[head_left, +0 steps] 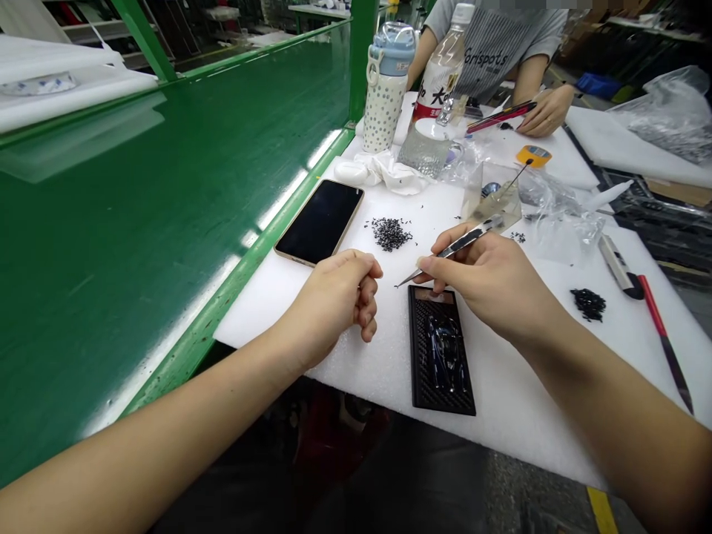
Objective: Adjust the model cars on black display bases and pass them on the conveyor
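Observation:
My right hand [489, 278] pinches metal tweezers [453, 248], their tip pointing left just above the top edge of a black perforated tray [442, 352]. The tray lies on a white foam mat [383, 356] and has small dark parts in it. My left hand [339, 297] rests on the mat to the left of the tray, fingers curled into a loose fist with nothing showing in it. A pile of tiny black parts [390, 233] lies beyond the tweezers' tip.
A dark phone [320, 221] lies by the green conveyor [139, 222]. A spotted bottle [386, 89], a clear bottle [442, 74], plastic bags [550, 200], a second black pile [588, 304] and a red-black tool [664, 341] lie around. Another person's hand [548, 111] rests opposite.

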Available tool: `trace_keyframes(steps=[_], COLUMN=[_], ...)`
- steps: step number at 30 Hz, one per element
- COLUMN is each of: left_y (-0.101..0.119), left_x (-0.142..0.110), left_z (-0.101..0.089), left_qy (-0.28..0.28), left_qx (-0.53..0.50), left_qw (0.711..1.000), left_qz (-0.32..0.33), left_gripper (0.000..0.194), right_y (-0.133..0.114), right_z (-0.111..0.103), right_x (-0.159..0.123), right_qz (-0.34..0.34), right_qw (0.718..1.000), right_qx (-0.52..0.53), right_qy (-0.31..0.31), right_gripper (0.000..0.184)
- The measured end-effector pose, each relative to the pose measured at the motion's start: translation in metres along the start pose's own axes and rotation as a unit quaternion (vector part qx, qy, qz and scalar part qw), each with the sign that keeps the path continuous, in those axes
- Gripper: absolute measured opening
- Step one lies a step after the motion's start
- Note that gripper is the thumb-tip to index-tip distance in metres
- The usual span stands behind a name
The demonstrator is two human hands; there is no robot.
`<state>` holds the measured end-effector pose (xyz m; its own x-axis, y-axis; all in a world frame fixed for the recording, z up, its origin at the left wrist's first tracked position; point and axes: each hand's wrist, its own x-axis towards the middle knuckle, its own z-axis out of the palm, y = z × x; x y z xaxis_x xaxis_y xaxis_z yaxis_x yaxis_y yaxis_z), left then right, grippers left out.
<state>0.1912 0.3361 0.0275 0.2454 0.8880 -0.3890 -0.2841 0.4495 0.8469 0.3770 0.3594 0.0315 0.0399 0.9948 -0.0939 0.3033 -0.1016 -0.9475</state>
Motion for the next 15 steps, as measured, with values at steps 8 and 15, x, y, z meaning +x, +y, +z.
trace_keyframes(steps=[8, 15], left_y=[0.001, -0.001], left_x=[-0.001, 0.001], left_z=[0.001, 0.0], left_qy=[0.006, -0.006], left_qx=[0.001, 0.024], left_qw=[1.0, 1.0], left_qz=[-0.007, 0.014], left_gripper=[0.021, 0.019], right_y=[-0.001, -0.002], right_z=[0.001, -0.047], right_x=[0.001, 0.006], right_qz=[-0.023, -0.302], right_qw=[1.0, 0.933], right_qx=[0.002, 0.022], right_qy=[0.006, 0.194], right_gripper=[0.019, 0.024])
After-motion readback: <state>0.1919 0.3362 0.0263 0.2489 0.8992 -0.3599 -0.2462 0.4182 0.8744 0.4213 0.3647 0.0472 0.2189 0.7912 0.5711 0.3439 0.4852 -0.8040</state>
